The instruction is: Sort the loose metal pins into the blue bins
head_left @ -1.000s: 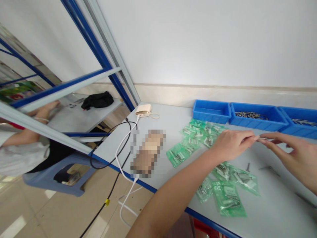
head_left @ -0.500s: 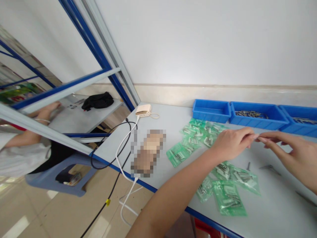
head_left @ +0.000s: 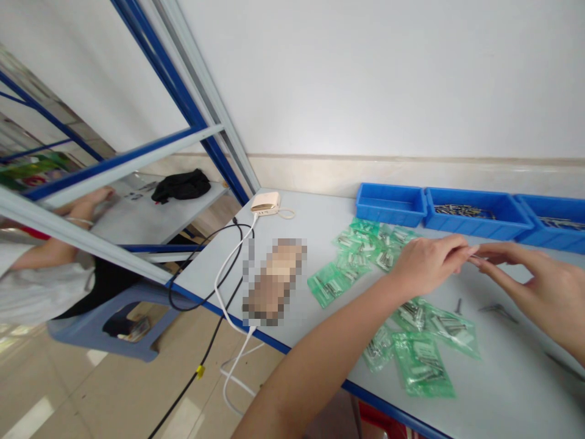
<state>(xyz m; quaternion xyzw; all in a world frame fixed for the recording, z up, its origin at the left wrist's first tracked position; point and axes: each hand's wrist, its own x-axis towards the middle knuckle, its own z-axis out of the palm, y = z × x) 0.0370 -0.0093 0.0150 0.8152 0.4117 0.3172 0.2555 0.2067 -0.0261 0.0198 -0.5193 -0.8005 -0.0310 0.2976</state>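
Observation:
My left hand (head_left: 432, 262) and my right hand (head_left: 525, 268) meet fingertip to fingertip above the table (head_left: 516, 378). Both are closed in a pinch, and whatever sits between the fingertips is too small and covered to name. Below and left of them lie several green plastic bags (head_left: 423, 366) with metal screws and pale pieces inside. Under my right hand, a loose screw (head_left: 459, 306) and a dark metal piece (head_left: 498, 310) rest on the grey tabletop.
Three blue bins (head_left: 478, 213) line the wall, two with metal parts. A phone-like blurred object (head_left: 274, 280), a cream power bank (head_left: 265, 203) and cables lie at left. Past the frame, another person's arm (head_left: 59, 244) rests over a second table, by a blue stool (head_left: 114, 335).
My right hand has shifted slightly left, its fingertips coming a little closer over those of my left hand. The bags and bins stay where they were.

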